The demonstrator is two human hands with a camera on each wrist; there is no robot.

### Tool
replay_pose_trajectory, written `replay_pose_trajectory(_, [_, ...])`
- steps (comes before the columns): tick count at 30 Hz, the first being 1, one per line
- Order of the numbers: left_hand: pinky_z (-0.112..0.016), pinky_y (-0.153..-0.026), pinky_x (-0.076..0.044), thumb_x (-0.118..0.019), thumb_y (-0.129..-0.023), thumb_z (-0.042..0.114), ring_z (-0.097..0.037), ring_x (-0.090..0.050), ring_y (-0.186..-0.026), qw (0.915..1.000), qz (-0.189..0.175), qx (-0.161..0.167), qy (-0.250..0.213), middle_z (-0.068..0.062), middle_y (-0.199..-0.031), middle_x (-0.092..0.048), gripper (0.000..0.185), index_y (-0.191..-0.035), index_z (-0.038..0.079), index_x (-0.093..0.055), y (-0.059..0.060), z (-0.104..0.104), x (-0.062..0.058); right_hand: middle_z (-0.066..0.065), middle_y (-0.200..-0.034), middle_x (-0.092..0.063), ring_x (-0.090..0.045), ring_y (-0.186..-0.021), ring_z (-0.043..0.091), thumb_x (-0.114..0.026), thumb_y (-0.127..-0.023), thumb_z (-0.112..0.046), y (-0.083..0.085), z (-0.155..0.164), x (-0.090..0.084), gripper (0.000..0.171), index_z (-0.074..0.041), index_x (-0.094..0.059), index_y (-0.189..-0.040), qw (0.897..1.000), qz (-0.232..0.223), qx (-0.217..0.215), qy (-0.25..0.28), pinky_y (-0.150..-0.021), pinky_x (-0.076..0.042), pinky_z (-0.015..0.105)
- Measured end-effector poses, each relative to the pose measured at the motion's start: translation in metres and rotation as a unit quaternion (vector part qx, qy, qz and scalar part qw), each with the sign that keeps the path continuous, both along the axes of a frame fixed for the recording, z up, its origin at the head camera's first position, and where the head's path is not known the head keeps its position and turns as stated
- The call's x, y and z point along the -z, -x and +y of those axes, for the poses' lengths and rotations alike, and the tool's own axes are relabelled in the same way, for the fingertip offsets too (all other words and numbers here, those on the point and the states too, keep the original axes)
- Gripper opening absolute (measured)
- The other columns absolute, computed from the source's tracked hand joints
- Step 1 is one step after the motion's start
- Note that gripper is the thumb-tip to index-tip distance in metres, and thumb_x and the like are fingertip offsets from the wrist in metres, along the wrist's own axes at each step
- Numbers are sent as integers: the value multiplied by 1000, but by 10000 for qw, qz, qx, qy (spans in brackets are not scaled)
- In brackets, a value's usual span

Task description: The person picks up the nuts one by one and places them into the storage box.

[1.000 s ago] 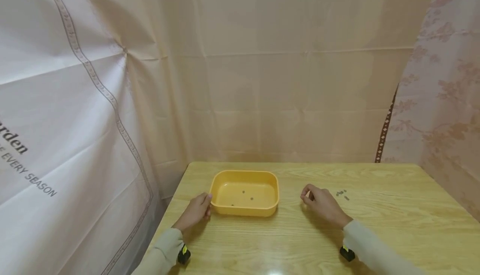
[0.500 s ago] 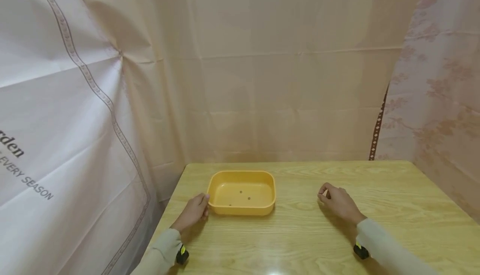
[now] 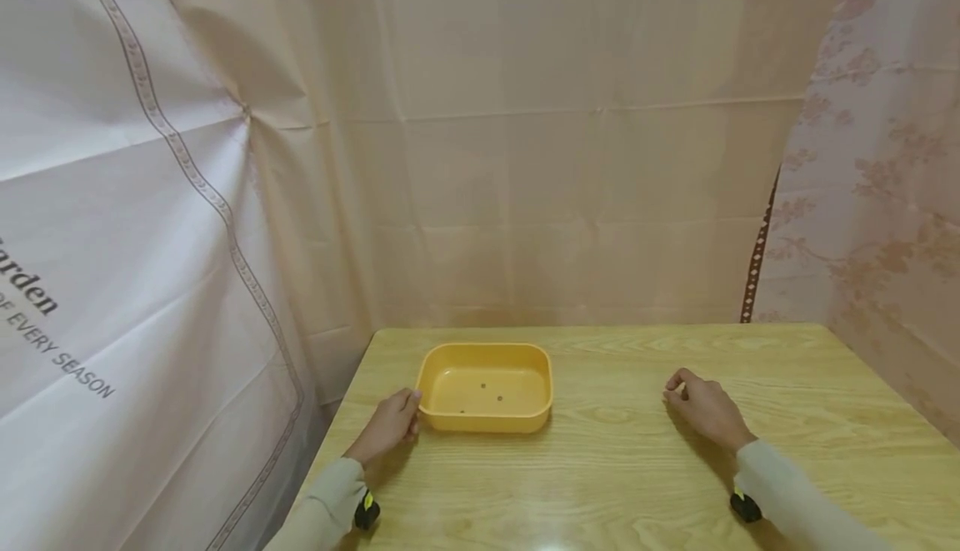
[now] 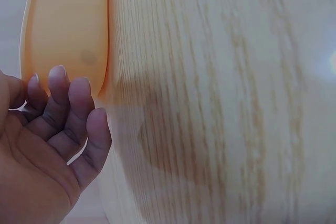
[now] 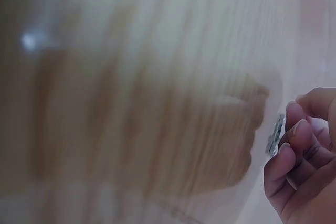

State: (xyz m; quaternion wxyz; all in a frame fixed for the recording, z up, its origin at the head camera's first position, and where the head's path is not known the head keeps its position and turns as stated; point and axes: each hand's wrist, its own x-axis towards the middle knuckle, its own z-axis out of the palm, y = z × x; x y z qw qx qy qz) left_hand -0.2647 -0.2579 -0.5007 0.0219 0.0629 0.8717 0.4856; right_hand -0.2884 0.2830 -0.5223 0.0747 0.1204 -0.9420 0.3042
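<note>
Pale wood forms the bench (image 3: 600, 468), on which an orange tray (image 3: 486, 388) is set. Against the tray's left end the left hand (image 3: 390, 426) is rested, fingers relaxed. Well right of the tray, the right hand (image 3: 705, 411) is curled beside small grey pieces (image 5: 274, 135).

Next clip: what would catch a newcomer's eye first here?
The yellow tray stands out on the left part of the wooden table, with a few small dark bits lying inside it. The left hand rests against the tray's near left corner, while the right hand sits curled on the table to the right.
</note>
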Motion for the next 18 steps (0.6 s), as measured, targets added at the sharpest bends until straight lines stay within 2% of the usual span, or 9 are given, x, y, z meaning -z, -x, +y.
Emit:
replay_pose_trajectory(3, [-30, -56, -51, -38, -115, 22, -16, -53, -61, 10000, 14, -3, 23, -5, -70, -55, 35, -91, 2, -53, 1, 0, -1, 9, -87, -72, -61, -64, 17, -62, -105, -20, -1, 7, 1, 19, -1, -59, -109, 10000, -13, -4, -66, -55, -48, 36])
replay_pose_trajectory(7, [-30, -55, -51, -38, -115, 21, -17, -53, -60, 10000, 49, 5, 40, -5, -69, -55, 34, -91, 1, -53, 1, 1, -1, 12, -88, -71, -61, -65, 18, -62, -104, -21, -3, 16, 1, 22, 0, -58, -110, 9996, -193, 91, -161, -56, -49, 37])
replay_pose_trajectory(12, [-29, -54, -49, -40, -114, 22, -16, -52, -60, 10000, -4, -53, -17, -5, -69, -55, 34, -91, 1, -54, -1, 2, -2, 23, -97, -72, -69, -78, 30, -63, -103, -21, -4, 27, 1, 22, -1, -57, -108, 9989, -328, 199, -263, -61, -54, 43])
replay_pose_trajectory(18, [-28, -54, -49, -39, -114, 22, -15, -52, -59, 10000, 2, -50, 22, -5, -69, -55, 34, -91, 2, -54, -1, 2, -2, 27, -98, -70, -69, -77, 30, -62, -102, -20, -3, 37, 4, 23, 2, -56, -109, 9985, -396, 247, -271, -62, -54, 45])
